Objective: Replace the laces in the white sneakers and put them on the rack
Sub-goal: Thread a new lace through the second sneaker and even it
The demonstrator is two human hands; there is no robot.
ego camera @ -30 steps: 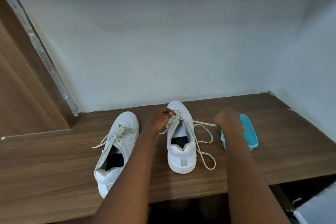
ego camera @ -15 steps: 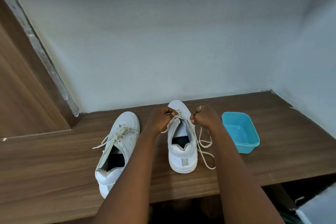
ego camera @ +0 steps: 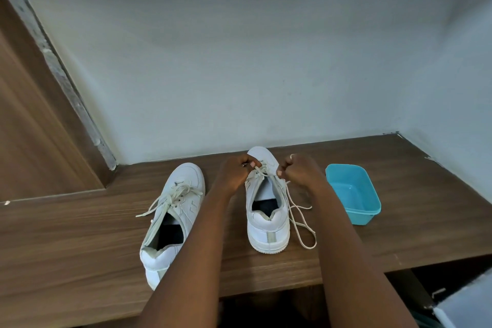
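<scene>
A pale blue-grey wall [ego camera: 239,61] fills most of what I see, with a brown wooden panel [ego camera: 32,141] leaning in from the left side. Below them is the wooden table [ego camera: 66,234], and on it stand the two white sneakers, toes toward the wall. The sneaker at the left [ego camera: 186,176] lies a little turned. Its lace [ego camera: 165,200] is threaded and its ends spread loosely over the wood. Inside it I see only a dark insole, and part of its heel side is covered by the person's left forearm. The sneaker in the middle [ego camera: 269,229] stands straight between both arms, also with a dark inside. A light blue plastic tub [ego camera: 362,217] sits just beside the right forearm, apart from the shoe, and its inside shows only its own blue bottom. The left hand [ego camera: 237,172] is at the upper eyelets of the middle sneaker, its fingers curled and pinching the lace there. The right hand [ego camera: 298,170] is close on the other side, its fingers closed in a fist on the same cream lace [ego camera: 306,231], which runs down from this hand and makes loose loops on the table beside the heel. How exactly the fingertips hold it is too small to see. At the lower right corner a pale object [ego camera: 463,306] is cut off by the edge, and under the table it is too dark to tell anything.
</scene>
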